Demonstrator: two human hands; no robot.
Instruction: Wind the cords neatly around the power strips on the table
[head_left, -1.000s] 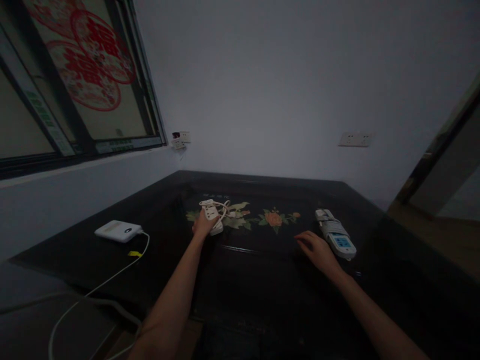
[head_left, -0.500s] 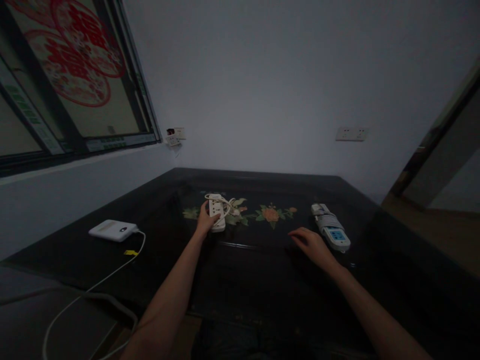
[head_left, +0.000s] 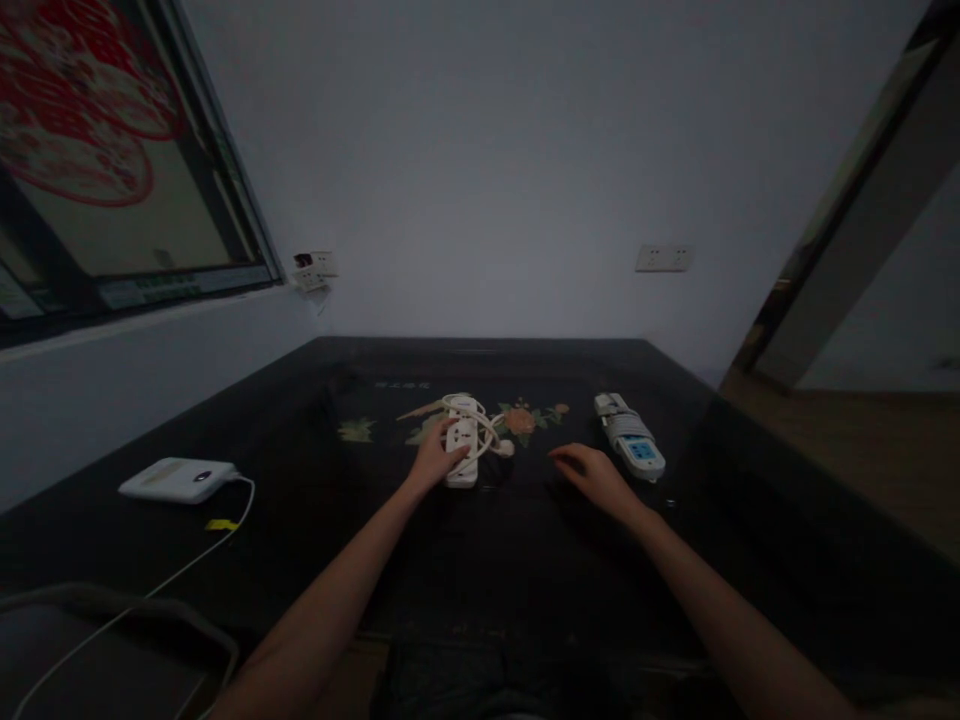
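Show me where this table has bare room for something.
Bare table shows between the left forearm and right forearm, between the yellow tag and the left forearm, and beyond the wrapped strip toward the wall. It is crowded mid-table, where the left hand grips a power strip and the right hand is near the wrapped strip.

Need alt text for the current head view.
A left hand grips a white power strip with a loosely looped cord on a dark, flower-patterned table. The right hand, loosely curled, is near a second strip wrapped in gray cable; a white device lies at left.
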